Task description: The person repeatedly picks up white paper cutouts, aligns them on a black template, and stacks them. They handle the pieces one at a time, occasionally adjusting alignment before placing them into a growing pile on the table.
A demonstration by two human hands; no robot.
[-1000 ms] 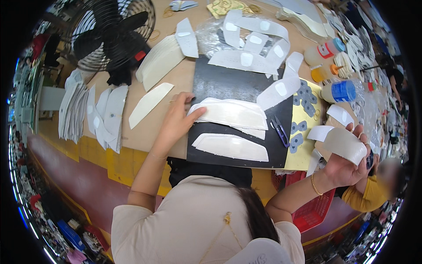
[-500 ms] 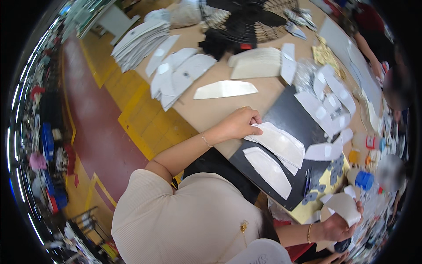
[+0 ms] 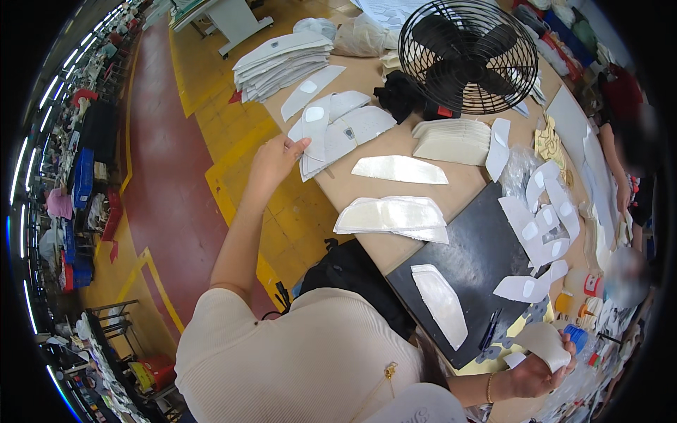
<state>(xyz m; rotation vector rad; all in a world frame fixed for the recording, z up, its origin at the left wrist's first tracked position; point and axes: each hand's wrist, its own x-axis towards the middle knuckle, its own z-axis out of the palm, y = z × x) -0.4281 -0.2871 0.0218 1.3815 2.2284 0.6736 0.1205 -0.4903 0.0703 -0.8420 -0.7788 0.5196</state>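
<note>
My left hand [image 3: 273, 161] reaches out to the table's left edge and pinches a white curved fabric piece [image 3: 314, 129] on top of a loose pile of the same pieces [image 3: 352, 125]. At the lower right, my right hand [image 3: 530, 374] is closed around a curled white piece [image 3: 547, 342]. Between the hands lies a black mat [image 3: 479, 247] with one white curved piece [image 3: 441, 303] on it. A small stack of white pieces [image 3: 390, 214] and a single piece [image 3: 399, 169] rest on the tan table beside the mat.
A black fan [image 3: 469, 56] stands at the back of the table, with a cream stack [image 3: 451, 139] in front of it. A tall stack of white pieces [image 3: 281, 62] sits far left. Small white cutouts [image 3: 543, 218] and glue pots [image 3: 575, 310] lie right. Another person's arm [image 3: 620, 166] is at the right edge.
My left hand has left the pieces on the black mat and reached to the pile at the table's left edge. One piece remains on the mat. My right hand keeps its curled piece.
</note>
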